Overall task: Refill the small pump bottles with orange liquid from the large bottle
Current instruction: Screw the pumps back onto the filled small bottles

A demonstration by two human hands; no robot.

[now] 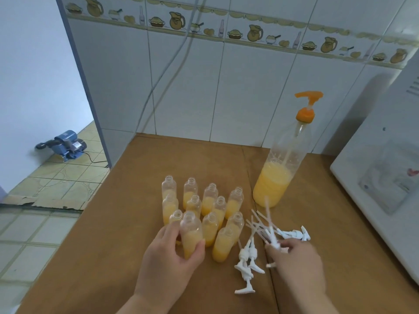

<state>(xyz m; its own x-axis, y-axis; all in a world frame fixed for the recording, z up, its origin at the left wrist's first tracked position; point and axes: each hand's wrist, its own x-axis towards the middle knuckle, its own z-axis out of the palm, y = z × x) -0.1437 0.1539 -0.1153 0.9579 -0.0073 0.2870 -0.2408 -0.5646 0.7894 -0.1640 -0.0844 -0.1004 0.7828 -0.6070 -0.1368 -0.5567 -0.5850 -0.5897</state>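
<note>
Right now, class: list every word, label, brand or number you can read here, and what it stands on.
None can be read.
Tile-border bottles: tiny label marks, blurred.
Pump on the floor: pale plate, too small.
White appliance: faded sticker, no legible text.

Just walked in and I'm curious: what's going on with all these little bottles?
A person is refilling small bottles with orange liquid. The left hand grips one uncapped small bottle from the cluster on the table, all partly filled. The right hand is picking a white pump from the loose pile beside them. The large bottle stands behind, roughly a third full.
</note>
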